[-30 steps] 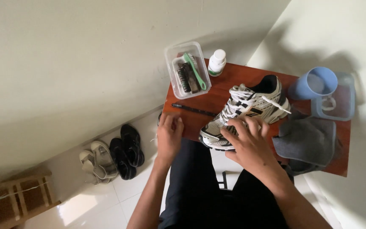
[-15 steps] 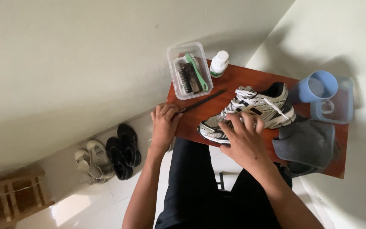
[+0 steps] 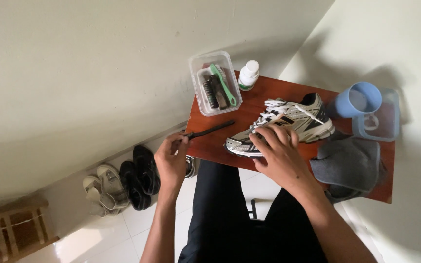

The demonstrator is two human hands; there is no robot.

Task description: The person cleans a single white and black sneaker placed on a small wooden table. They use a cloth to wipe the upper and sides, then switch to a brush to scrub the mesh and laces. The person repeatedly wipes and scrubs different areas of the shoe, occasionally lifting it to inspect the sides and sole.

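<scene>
Two bare hands work over a small reddish-brown table (image 3: pixel 269 92); the left hand (image 3: pixel 170 161) is closed in a pinch, thumb and fingertips gripping the near end of a thin dark brush (image 3: pixel 211 130), whose handle slants up and to the right across the table's left part, its far end pointing toward the shoe; whether the tip carries bristles is hard to tell from here. The right hand (image 3: pixel 279 152) lies palm down with fingers spread and bent over the toe and forefoot of a white and grey sneaker (image 3: pixel 298 119), pressing on it rather than wrapping round it; the sneaker lies on the table, toe toward the person, white laces loose on top.

Beyond the brush stands a clear plastic box (image 3: pixel 200 90) at the far left corner of the table, holding a green-handled brush (image 3: pixel 223 84) and a dark bristle brush (image 3: pixel 211 93); just beside it stands a small white bottle (image 3: pixel 248 75). To the right of the sneaker's heel a blue cup (image 3: pixel 360 99) rests against a clear shallow container (image 3: pixel 388 122); a grey cloth (image 3: pixel 349 163) lies folded near the right wrist. Below, black trousers (image 3: pixel 230 214) cover the person's legs; on the white floor to the left sit black shoes (image 3: pixel 140 175), pale sandals (image 3: pixel 101 190) and a wooden stool (image 3: pixel 10 231).
</scene>
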